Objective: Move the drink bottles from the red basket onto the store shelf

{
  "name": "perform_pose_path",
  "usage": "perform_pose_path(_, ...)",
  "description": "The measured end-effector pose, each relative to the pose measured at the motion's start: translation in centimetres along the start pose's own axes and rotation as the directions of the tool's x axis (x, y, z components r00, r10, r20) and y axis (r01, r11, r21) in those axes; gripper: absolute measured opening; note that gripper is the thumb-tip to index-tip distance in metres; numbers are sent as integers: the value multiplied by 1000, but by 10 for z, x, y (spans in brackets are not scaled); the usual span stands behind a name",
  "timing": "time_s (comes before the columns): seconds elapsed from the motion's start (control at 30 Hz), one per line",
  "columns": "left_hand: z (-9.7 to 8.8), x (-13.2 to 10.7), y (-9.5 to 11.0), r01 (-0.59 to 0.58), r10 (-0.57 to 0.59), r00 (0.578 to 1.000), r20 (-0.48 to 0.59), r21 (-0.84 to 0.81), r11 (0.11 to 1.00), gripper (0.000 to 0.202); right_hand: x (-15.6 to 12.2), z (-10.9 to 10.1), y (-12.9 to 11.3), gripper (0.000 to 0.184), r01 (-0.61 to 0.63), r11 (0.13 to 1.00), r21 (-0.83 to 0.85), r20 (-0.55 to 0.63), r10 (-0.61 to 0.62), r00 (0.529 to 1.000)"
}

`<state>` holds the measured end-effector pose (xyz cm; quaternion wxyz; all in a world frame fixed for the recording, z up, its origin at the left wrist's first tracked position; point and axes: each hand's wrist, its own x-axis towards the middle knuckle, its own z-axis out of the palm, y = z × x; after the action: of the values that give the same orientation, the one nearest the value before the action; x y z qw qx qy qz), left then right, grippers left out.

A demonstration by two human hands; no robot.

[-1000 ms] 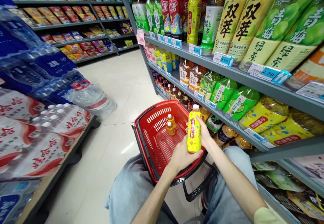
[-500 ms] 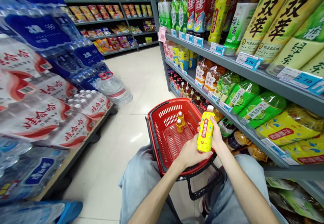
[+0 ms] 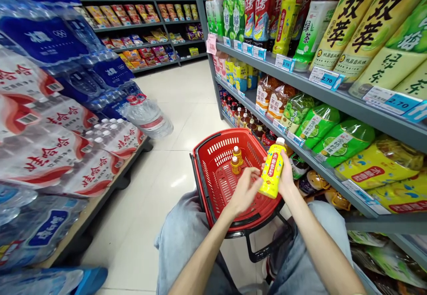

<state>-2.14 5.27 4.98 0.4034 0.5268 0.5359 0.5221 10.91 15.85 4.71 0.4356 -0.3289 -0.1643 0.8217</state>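
My right hand is wrapped round a yellow drink bottle with a white cap and a red label panel, tilted slightly to the right. Just left of the bottle's lower half, my left hand has its fingers apart and slightly curled; no object shows in it. Both hands are over the near right part of a red shopping basket with black handles. Two small orange-capped bottles stand inside the basket, towards its far end.
Drink shelves run close along the right. Packs of bottled water are stacked on a low pallet at the left. A large water jug lies on the tiled floor. Snack shelves stand at the back.
My left hand has come off the bottle and moved slightly left, its fingers opening. The bottle, still in my right hand, has tilted further to the right.
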Motion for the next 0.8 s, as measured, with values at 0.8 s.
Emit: perform_pose_path(0.8,-21,8,24,-60,-172,977,-127,-934,352,30,-1,1,-1,40,-18,1000,22,-32,18,999)
